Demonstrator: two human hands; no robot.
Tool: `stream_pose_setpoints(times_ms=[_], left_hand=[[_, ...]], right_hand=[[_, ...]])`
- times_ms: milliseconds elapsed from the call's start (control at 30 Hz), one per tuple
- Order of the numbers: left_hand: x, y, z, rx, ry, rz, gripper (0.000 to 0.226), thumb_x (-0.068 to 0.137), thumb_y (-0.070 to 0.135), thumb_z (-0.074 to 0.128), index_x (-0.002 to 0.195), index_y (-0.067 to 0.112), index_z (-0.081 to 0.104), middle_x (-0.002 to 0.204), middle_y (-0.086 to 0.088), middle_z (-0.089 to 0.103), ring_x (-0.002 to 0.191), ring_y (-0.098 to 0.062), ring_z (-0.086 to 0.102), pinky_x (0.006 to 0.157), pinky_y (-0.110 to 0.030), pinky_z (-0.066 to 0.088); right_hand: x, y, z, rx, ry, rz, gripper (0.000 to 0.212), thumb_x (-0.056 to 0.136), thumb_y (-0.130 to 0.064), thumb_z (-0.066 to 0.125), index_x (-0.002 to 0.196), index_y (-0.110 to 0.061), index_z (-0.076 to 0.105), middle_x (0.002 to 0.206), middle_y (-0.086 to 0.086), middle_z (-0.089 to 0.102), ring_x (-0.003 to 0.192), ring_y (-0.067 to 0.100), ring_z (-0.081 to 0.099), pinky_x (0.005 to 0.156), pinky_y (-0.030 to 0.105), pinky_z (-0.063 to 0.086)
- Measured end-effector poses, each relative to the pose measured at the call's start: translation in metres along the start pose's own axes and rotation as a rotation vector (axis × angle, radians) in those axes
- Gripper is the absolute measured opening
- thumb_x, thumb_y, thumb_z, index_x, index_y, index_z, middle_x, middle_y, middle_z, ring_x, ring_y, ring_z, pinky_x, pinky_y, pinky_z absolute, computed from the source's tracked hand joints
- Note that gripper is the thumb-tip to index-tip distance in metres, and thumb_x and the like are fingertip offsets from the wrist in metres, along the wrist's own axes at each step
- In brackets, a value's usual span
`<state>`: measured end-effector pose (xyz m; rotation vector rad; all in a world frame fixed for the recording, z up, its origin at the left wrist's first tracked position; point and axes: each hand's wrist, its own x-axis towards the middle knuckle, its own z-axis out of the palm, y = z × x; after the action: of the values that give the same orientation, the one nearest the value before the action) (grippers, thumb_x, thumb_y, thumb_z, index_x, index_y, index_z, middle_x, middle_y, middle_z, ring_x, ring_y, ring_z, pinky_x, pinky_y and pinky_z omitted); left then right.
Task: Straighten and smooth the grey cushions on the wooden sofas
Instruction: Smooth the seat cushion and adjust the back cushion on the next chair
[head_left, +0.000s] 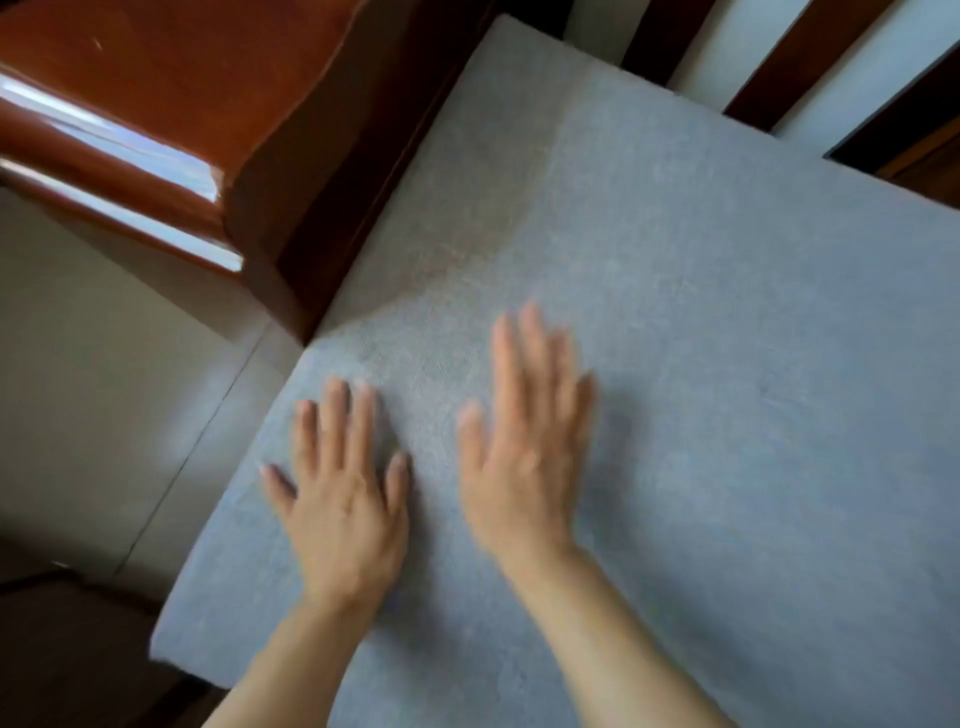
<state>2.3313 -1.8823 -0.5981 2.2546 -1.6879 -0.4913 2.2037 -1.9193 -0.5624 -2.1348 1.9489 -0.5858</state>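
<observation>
A large grey seat cushion fills most of the view, lying flat on a wooden sofa. My left hand lies palm down on the cushion near its front left corner, fingers straight and spread. Just to its right, my right hand is also flat on the fabric, palm down, its fingers reaching a little farther toward the back; it looks blurred. Neither hand holds anything. The cushion's front left corner juts out past the sofa frame.
The sofa's glossy reddish-brown wooden armrest runs along the cushion's left side. Dark wooden back slats stand at the top right, with pale wall between them. Light floor tiles lie to the left; a dark shape sits at the bottom left.
</observation>
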Motion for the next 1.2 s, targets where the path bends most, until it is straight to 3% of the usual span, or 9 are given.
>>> stream_pose_setpoints(times_ms=[100,233,300,433,600,800,933,1067,1200], left_hand=[[-0.006,-0.012,0.017,0.114,-0.184,0.007,0.070,0.087,0.061,0.011,0.153,0.036,0.008,0.159,0.009,-0.010,0.147,-0.020,-0.008,0.112,-0.064,0.003],[-0.004,0.041,-0.013,-0.094,0.187,0.086,0.063,0.096,0.044,0.030,0.153,0.020,0.018,0.161,-0.001,0.009,0.148,-0.019,0.003,0.111,-0.055,-0.005],[-0.020,0.065,0.009,-0.080,0.132,0.177,0.061,0.096,0.044,0.030,0.152,0.022,0.019,0.160,0.000,0.012,0.147,-0.020,0.006,0.112,-0.056,0.000],[-0.043,0.094,0.067,0.179,-0.212,0.284,0.070,0.089,0.058,0.019,0.152,0.028,0.023,0.159,0.009,0.005,0.147,-0.019,0.003,0.110,-0.062,0.011],[-0.084,0.182,0.068,-0.074,0.017,0.361,0.063,0.094,0.047,0.031,0.152,0.024,0.021,0.160,0.003,0.014,0.147,-0.019,0.007,0.114,-0.050,-0.005],[-0.152,0.237,0.136,0.130,-0.256,0.462,0.068,0.092,0.052,0.025,0.152,0.022,0.020,0.160,0.005,0.008,0.147,-0.019,0.003,0.112,-0.061,0.009],[-0.203,0.270,0.137,0.008,-0.146,0.550,0.063,0.094,0.046,0.031,0.152,0.026,0.015,0.159,0.007,0.007,0.147,-0.019,0.008,0.113,-0.058,0.004],[-0.242,0.263,0.159,0.234,-0.409,0.478,0.066,0.091,0.052,0.029,0.152,0.030,0.015,0.159,0.005,0.004,0.146,-0.024,0.004,0.107,-0.067,0.018],[-0.240,0.274,0.140,0.265,-0.478,0.470,0.072,0.095,0.044,0.041,0.152,0.035,-0.002,0.158,0.009,-0.020,0.146,-0.019,-0.017,0.115,-0.052,0.003]], right_hand=[[-0.041,0.025,0.029,-0.152,-0.322,-0.095,0.067,0.085,-0.046,0.052,0.146,-0.022,0.037,0.158,0.009,0.024,0.144,0.030,0.023,0.113,0.057,0.021],[-0.018,0.046,-0.037,0.109,0.181,0.054,0.050,0.088,-0.026,0.047,0.134,-0.005,0.052,0.146,0.017,0.042,0.136,0.031,0.035,0.112,0.048,0.025],[-0.035,0.090,-0.055,0.066,0.264,0.099,0.053,0.090,-0.027,0.045,0.139,-0.008,0.046,0.150,0.014,0.037,0.140,0.029,0.031,0.115,0.047,0.019],[-0.103,0.170,-0.046,-0.200,-0.231,0.043,0.069,0.086,-0.051,0.043,0.145,-0.016,0.039,0.156,0.009,0.028,0.144,0.028,0.022,0.110,0.057,0.023],[-0.098,0.215,-0.129,0.070,0.349,0.191,0.050,0.091,-0.025,0.045,0.137,-0.006,0.048,0.148,0.015,0.039,0.140,0.029,0.029,0.113,0.051,0.023],[-0.187,0.298,-0.120,-0.116,-0.247,0.183,0.066,0.092,-0.048,0.038,0.151,-0.019,0.026,0.161,0.003,0.011,0.148,0.021,0.003,0.116,0.055,0.012],[-0.201,0.317,-0.178,0.059,0.264,0.264,0.054,0.094,-0.028,0.043,0.143,-0.005,0.040,0.153,0.015,0.031,0.144,0.028,0.024,0.117,0.048,0.018],[-0.256,0.338,-0.154,-0.124,-0.365,0.106,0.078,0.092,-0.052,0.037,0.154,-0.018,0.005,0.162,0.007,-0.003,0.148,0.025,-0.007,0.117,0.054,0.010],[-0.246,0.336,-0.174,-0.109,-0.496,0.094,0.084,0.093,-0.034,0.056,0.154,-0.018,0.002,0.159,0.008,-0.017,0.146,0.025,-0.018,0.118,0.039,-0.010]])
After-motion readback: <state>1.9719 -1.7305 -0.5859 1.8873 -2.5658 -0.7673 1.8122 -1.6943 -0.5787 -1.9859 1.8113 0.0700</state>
